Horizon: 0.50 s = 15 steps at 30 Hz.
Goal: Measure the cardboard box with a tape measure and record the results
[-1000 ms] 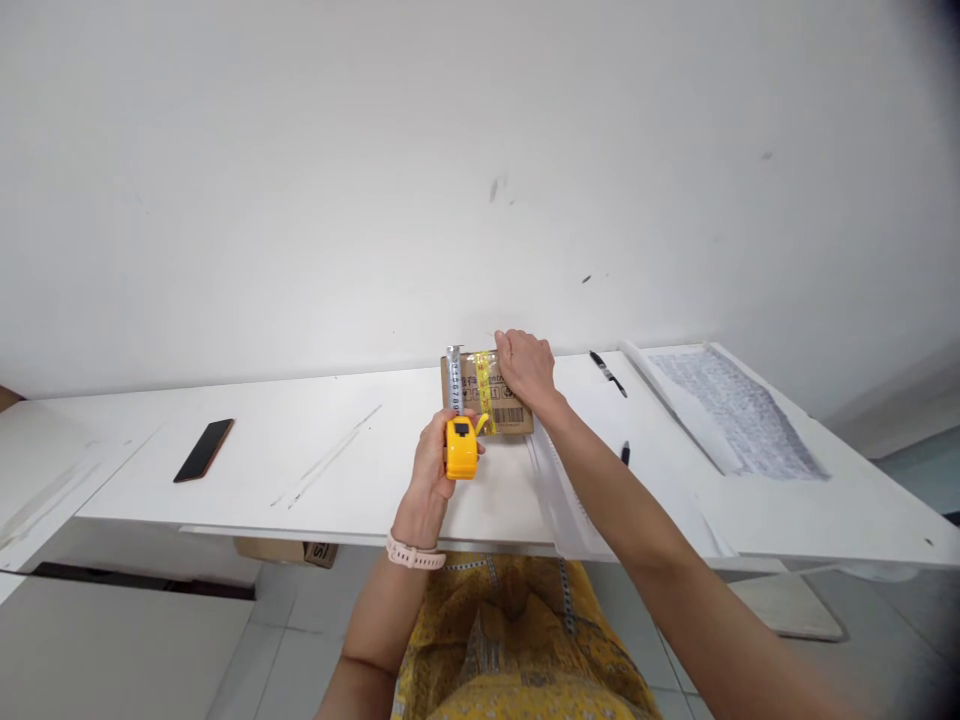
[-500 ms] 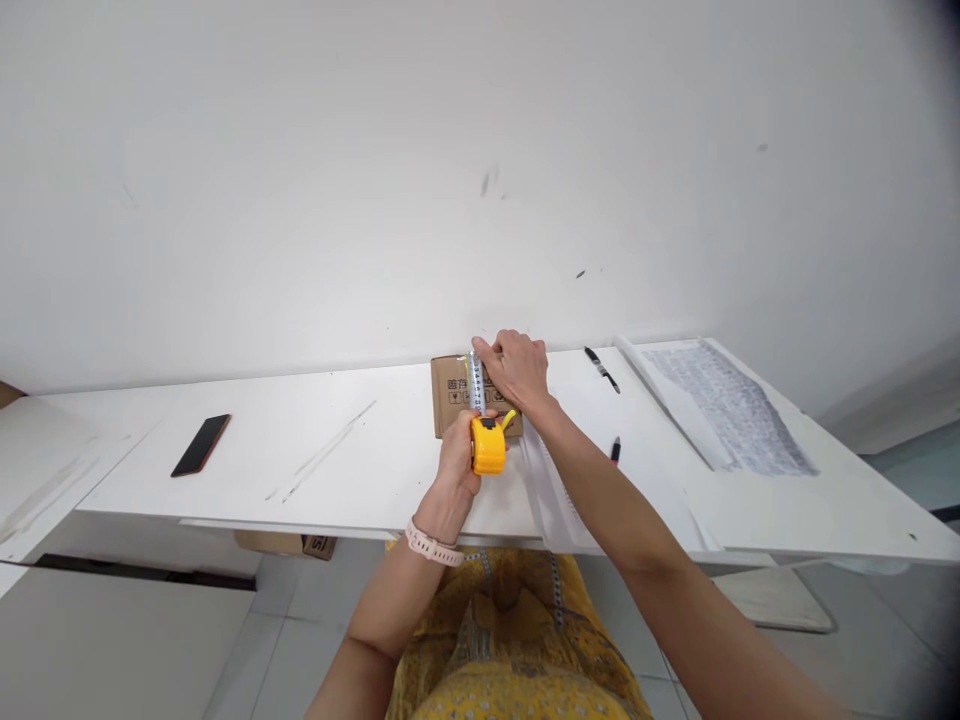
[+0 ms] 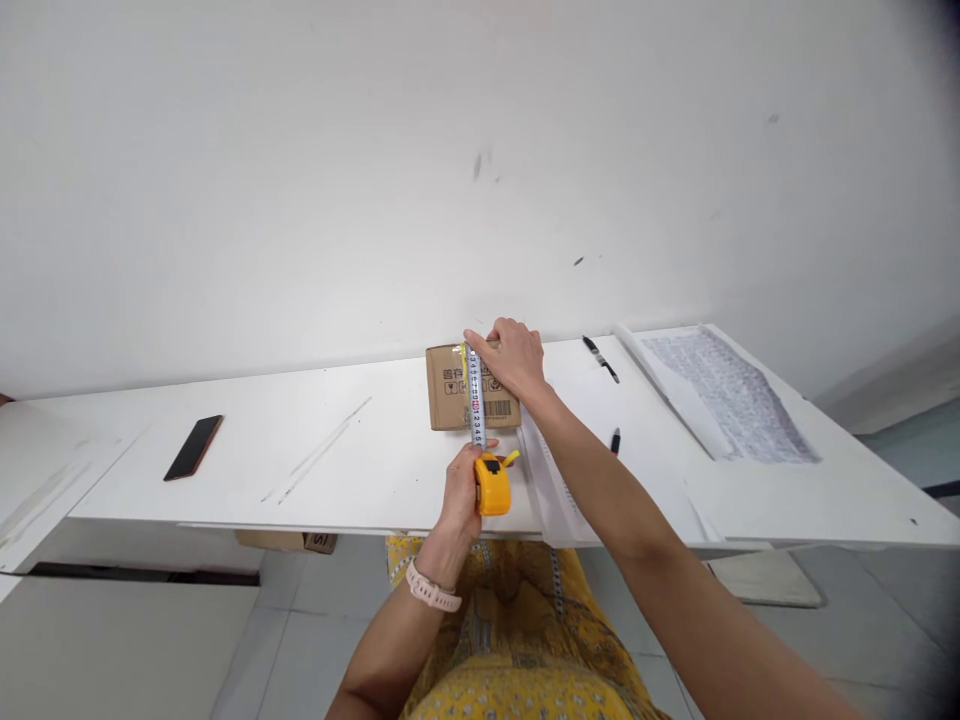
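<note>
A small brown cardboard box (image 3: 444, 408) with printed symbols and a barcode lies on the white table close to the wall. My left hand (image 3: 459, 492) is closed around a yellow tape measure (image 3: 493, 486) just in front of the box. From its case the metal blade (image 3: 475, 400) runs away from me across the box's top. At the far edge my right hand (image 3: 517, 356) presses the blade's end with its thumb, its other fingers bent over the box's back right corner. The blade's very tip is hidden under that thumb.
A dark phone (image 3: 194, 447) lies to the left on the white table (image 3: 352, 470). On the right are a black pen (image 3: 601, 359), a second pen (image 3: 616, 441) and a sheet covered in writing (image 3: 735, 395). More white papers (image 3: 551, 480) lie partly under my right forearm.
My left hand has drawn the tape measure case back toward me, off the box, so more blade shows. My right hand stays at the far edge of the box.
</note>
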Each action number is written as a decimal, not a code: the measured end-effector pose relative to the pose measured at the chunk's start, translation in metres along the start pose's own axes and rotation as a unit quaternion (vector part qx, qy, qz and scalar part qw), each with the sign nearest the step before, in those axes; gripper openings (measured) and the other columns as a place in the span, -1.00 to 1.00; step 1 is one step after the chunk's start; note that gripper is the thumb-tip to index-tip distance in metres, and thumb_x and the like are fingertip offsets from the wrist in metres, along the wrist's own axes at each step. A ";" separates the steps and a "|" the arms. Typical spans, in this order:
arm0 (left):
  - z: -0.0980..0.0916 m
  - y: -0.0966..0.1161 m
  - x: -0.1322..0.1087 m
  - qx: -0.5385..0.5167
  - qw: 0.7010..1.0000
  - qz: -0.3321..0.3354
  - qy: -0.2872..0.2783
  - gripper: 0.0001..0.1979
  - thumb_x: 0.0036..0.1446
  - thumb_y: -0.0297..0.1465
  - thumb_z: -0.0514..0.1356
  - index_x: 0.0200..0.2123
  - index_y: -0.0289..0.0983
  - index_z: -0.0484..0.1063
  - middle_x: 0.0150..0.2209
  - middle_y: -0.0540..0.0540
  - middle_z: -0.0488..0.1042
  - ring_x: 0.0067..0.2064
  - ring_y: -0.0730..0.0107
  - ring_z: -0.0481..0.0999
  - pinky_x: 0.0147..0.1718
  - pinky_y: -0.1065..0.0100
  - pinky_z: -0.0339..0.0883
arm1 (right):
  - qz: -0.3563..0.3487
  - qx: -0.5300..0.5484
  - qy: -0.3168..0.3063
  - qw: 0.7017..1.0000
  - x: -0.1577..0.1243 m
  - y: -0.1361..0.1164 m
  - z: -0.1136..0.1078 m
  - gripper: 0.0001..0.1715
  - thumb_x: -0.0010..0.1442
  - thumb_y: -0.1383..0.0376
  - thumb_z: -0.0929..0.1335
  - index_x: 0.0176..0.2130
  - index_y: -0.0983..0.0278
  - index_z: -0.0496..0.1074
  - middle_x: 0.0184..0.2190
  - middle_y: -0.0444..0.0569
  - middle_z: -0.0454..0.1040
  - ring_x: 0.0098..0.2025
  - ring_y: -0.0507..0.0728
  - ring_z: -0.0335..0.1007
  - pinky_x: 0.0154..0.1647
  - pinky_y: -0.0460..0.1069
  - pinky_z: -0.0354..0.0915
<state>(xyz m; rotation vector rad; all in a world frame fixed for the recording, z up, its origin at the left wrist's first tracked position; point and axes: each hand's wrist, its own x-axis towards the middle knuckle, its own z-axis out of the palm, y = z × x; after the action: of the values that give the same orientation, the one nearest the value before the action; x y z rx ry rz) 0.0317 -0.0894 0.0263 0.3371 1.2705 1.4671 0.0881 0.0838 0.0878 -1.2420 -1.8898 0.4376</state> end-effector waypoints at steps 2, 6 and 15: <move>-0.005 -0.006 0.000 0.004 1.000 0.002 0.006 -0.58 -0.12 -0.16 0.29 -0.23 -0.33 0.53 -0.46 -0.11 0.57 -0.41 0.30 0.55 -0.48 0.41 0.27 | -0.002 0.000 0.003 1.000 0.001 0.001 0.001 -0.46 0.23 -0.15 0.24 -0.50 0.18 0.08 -0.38 -0.02 0.44 -0.25 0.20 0.30 -0.08 0.15 0.13; -0.010 -0.008 0.003 0.011 1.000 -0.004 -0.015 -0.57 -0.10 -0.12 0.27 -0.23 -0.31 0.52 -0.46 -0.11 0.57 -0.44 0.34 0.52 -0.49 0.41 0.24 | -0.002 -0.001 0.013 1.000 0.001 0.003 0.002 -0.45 0.22 -0.17 0.22 -0.49 0.18 0.09 -0.40 -0.02 0.43 -0.26 0.21 0.30 -0.09 0.15 0.15; -0.006 -0.009 0.003 0.013 1.000 0.010 -0.016 -0.60 -0.10 -0.12 0.27 -0.27 -0.30 0.50 -0.48 -0.07 0.53 -0.51 0.38 0.47 -0.50 0.38 0.23 | -0.002 -0.003 0.023 1.000 0.000 0.005 0.003 -0.44 0.23 -0.20 0.20 -0.49 0.17 0.12 -0.40 -0.01 0.42 -0.25 0.22 0.30 -0.08 0.15 0.14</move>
<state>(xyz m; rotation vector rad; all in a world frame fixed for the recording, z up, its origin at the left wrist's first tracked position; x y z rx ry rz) 0.0310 -0.0910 0.0157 0.3899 1.2659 1.4570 0.0886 0.0867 0.0830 -1.2414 -1.8564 0.3983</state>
